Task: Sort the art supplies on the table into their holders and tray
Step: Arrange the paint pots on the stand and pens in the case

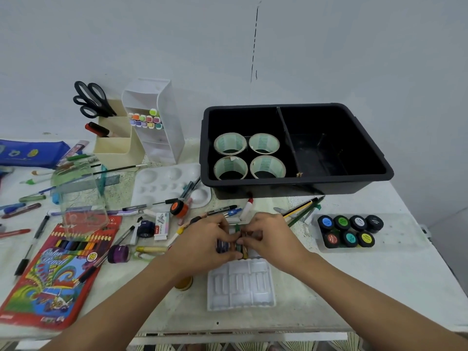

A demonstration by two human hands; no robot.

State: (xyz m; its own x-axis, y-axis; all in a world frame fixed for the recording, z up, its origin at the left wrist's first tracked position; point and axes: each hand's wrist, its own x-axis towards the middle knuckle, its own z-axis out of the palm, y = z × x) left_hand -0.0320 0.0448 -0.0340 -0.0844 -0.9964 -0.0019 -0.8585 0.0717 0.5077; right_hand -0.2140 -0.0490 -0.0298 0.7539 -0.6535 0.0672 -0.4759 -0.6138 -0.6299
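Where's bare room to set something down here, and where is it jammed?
Free: the table at its near right corner, between paint pots, white plastic tray and front edge; also the right compartment of the black bin. Crowded: everything left of the left hand, palette to pencil box, and the pens before the bin. Right hand and left pinch coloured sticks.

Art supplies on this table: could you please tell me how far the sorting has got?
Done: tape rolls in the black tray, scissors in the cream holder, markers in the white holder. In hand: left hand and right hand grip crayons. Remaining: loose pens, paint pots.
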